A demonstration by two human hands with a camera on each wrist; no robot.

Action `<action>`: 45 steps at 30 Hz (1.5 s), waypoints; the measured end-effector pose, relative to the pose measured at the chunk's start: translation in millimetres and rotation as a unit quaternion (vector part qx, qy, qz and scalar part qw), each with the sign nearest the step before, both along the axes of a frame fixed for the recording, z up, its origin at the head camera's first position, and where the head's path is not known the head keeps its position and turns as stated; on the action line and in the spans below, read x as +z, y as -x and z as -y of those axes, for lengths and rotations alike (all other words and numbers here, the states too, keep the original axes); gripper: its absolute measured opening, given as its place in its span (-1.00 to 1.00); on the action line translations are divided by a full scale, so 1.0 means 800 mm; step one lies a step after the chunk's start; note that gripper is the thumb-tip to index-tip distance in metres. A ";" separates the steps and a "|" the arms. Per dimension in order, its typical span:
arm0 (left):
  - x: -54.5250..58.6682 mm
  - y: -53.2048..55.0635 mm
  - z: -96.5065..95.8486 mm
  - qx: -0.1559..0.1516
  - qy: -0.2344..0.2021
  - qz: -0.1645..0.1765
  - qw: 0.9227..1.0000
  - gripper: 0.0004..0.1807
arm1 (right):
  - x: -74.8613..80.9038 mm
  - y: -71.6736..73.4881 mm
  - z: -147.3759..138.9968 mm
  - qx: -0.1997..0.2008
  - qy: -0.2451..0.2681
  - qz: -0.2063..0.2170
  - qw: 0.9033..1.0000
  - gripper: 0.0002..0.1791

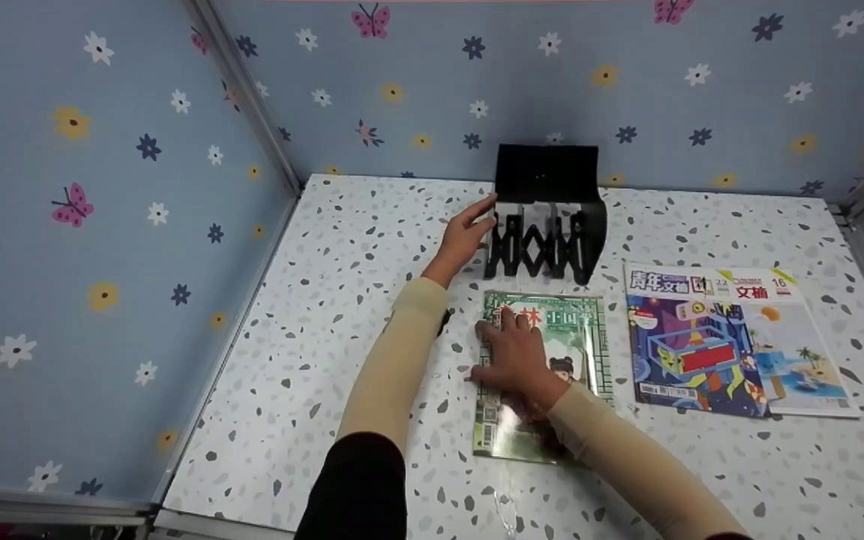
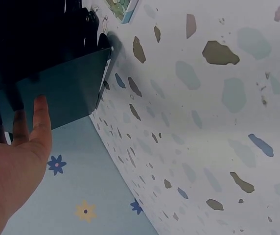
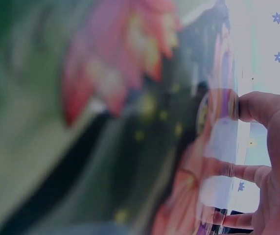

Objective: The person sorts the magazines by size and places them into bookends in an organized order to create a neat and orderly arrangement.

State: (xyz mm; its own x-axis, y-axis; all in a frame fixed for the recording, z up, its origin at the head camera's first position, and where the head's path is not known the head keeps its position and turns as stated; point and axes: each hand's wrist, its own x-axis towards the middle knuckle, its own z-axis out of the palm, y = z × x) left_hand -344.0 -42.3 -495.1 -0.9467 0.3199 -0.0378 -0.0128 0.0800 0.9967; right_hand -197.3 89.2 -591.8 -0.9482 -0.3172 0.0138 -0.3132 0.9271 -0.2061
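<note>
A black expandable bookend [image 1: 548, 174] with upright end plates and a folding lattice base stands at the back of the table. My left hand [image 1: 464, 238] is at its left side, and in the left wrist view the extended fingers [image 2: 42, 120] lie against the dark end plate [image 2: 71, 93]. In front of the bookend, a green-covered magazine [image 1: 496, 431] lies flat. On its cover rests my right hand [image 1: 516, 356], fingers spread. The right wrist view shows the glossy cover [image 3: 130, 147] close up, with the thumb and fingertips touching it.
Two overlapping magazines lie at the right: a dark blue one [image 1: 691, 360] partly over one with a beach scene [image 1: 807, 367]. The speckled white table [image 1: 312, 337] meets flowered blue panels [image 1: 432, 90] at the back and left.
</note>
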 end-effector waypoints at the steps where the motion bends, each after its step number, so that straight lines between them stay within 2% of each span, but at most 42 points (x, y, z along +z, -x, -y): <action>1: 0.000 0.000 0.000 0.001 0.001 0.001 1.000 -0.48 | 0.000 0.000 0.000 -0.003 0.000 0.002 1.000 -0.12; 8: -0.036 0.017 -0.003 0.034 0.010 -0.025 0.999 -0.52 | -0.001 0.003 0.003 -0.005 -0.003 0.008 1.000 -0.12; 11: -0.038 0.018 -0.003 0.035 0.006 -0.030 0.999 -0.52 | -0.001 0.005 0.003 0.000 -0.008 0.002 1.000 -0.16; 16: -0.038 0.019 -0.003 0.035 0.006 -0.027 0.999 -0.53 | 0.004 0.006 0.005 0.008 -0.024 -0.001 1.000 -0.20; 22: -0.039 0.019 -0.004 0.030 0.009 -0.038 0.999 -0.53 | 0.009 0.009 0.008 0.013 -0.017 0.003 1.000 -0.27; 25: -0.036 0.017 -0.003 0.028 0.008 -0.030 0.999 -0.53 | 0.011 0.010 0.008 0.020 -0.017 0.003 1.000 -0.28; 32: -0.006 -0.002 -0.001 0.024 0.008 -0.005 1.000 -0.51 | 0.014 0.013 0.009 0.039 -0.027 -0.006 0.999 -0.36; 39: -0.008 -0.001 -0.002 0.028 0.014 -0.007 0.999 -0.51 | 0.014 0.013 0.010 0.032 -0.023 -0.007 0.999 -0.27; 42: -0.002 -0.005 -0.001 0.021 0.007 -0.009 1.000 -0.50 | 0.013 0.013 0.011 0.025 -0.017 -0.002 1.000 -0.23; 45: -0.007 0.000 -0.001 0.016 -0.002 -0.006 1.000 -0.50 | 0.013 0.012 0.011 0.021 -0.017 -0.001 1.000 -0.22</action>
